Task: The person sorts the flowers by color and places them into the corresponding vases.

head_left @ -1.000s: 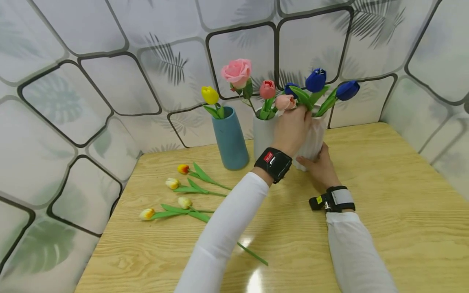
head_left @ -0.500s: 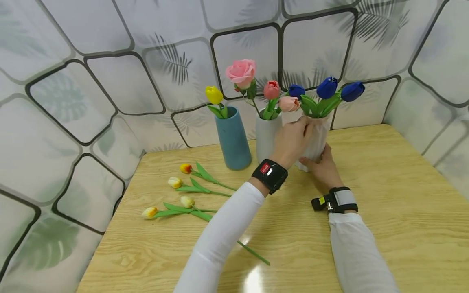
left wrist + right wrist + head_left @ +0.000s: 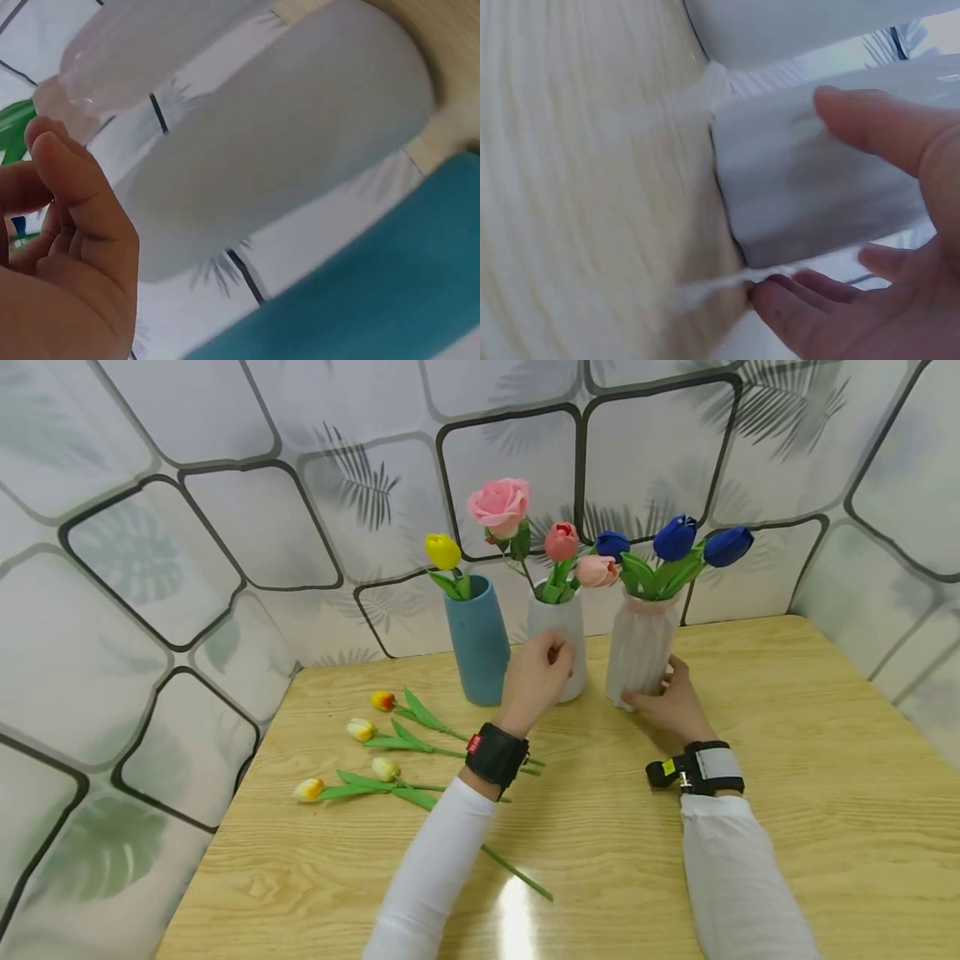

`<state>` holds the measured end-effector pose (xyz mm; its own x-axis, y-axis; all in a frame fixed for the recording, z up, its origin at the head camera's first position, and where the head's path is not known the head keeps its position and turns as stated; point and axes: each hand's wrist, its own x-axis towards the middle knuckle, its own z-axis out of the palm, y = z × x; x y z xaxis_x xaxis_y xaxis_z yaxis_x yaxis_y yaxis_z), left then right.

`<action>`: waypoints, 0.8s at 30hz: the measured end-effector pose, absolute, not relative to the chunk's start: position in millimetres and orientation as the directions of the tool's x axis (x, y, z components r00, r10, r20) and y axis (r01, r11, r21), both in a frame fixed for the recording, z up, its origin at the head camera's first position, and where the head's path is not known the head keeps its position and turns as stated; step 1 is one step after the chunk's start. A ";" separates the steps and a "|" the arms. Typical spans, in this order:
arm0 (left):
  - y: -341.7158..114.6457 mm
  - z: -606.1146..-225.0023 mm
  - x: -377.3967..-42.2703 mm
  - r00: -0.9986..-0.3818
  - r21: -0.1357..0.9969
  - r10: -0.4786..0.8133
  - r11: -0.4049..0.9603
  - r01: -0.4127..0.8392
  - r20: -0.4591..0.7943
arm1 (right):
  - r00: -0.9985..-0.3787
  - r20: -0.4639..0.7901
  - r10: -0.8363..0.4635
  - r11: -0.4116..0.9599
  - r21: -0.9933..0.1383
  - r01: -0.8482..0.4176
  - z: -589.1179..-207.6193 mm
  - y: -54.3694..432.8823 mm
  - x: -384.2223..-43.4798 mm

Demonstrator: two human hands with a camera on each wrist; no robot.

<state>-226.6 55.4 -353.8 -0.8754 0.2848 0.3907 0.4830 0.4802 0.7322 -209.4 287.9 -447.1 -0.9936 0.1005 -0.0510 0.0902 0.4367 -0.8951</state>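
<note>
Three blue tulips (image 3: 675,538) stand in the ribbed pale vase (image 3: 641,639) at the right of the row. By its foot is my right hand (image 3: 671,702); in the right wrist view the thumb (image 3: 870,124) lies over the vase's side, and the other fingers are spread below it with a gap showing. Whether the thumb touches is unclear. My left hand (image 3: 536,681) hangs in front of the smooth white vase (image 3: 558,618), fingers loosely curled around nothing. That vase carries a pink rose (image 3: 501,506), a coral tulip (image 3: 561,541) and a pale pink tulip (image 3: 597,571).
A blue vase (image 3: 478,639) with a yellow tulip (image 3: 443,551) stands left of the white one. Several loose tulips lie on the wooden table (image 3: 615,860), among them an orange-red tulip (image 3: 383,701) and a yellow tulip (image 3: 308,790). A patterned wall covering (image 3: 506,452) backs the table.
My left hand has left the ribbed vase's rim and moved left and down. The blue tulips sank lower into that vase. My right hand stays by its foot.
</note>
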 end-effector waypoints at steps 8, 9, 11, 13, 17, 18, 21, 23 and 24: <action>-8.8 -373.4 -228.4 -0.886 0.705 0.210 0.542 0.458 0.414 | -0.995 -0.086 0.041 0.600 -0.795 0.093 -435.8 294.5 -200.3; -17.4 -376.2 -227.8 -0.889 0.698 0.210 0.555 0.451 0.408 | -0.996 -0.084 0.036 0.608 -0.789 0.088 -435.6 295.3 -199.8; -33.5 -381.7 -227.3 -0.898 0.683 0.223 0.587 0.435 0.380 | -0.996 -0.079 0.032 0.612 -0.786 0.082 -435.3 296.9 -199.0; -47.6 -384.9 -226.9 -0.909 0.657 0.250 0.630 0.413 0.332 | -0.996 -0.079 0.033 0.603 -0.794 0.083 -434.7 297.9 -198.6; -71.4 -383.2 -224.4 -0.940 0.626 0.267 0.702 0.340 0.211 | -0.996 -0.086 0.033 0.589 -0.804 0.089 -434.1 298.6 -198.5; -76.7 -381.7 -223.1 -0.947 0.621 0.260 0.716 0.319 0.187 | -0.995 -0.091 0.034 0.587 -0.804 0.094 -434.1 298.6 -198.3; -92.0 -379.5 -218.3 -0.962 0.604 0.236 0.750 0.270 0.137 | -0.994 -0.109 0.029 0.592 -0.799 0.105 -434.6 298.0 -197.7; -100.8 -380.6 -215.8 -0.964 0.574 0.242 0.776 0.261 0.111 | -0.992 -0.123 0.029 0.593 -0.796 0.117 -434.6 298.4 -196.6; -104.2 -381.4 -214.6 -0.965 0.559 0.247 0.789 0.256 0.093 | -0.991 -0.129 0.032 0.593 -0.796 0.122 -434.3 298.6 -195.8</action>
<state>-214.6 -104.2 -381.4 -0.9646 0.2469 0.0926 0.2556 0.7886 0.5593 -195.8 298.6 -434.3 -0.9912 0.0315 -0.1287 0.1222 0.5929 -0.7959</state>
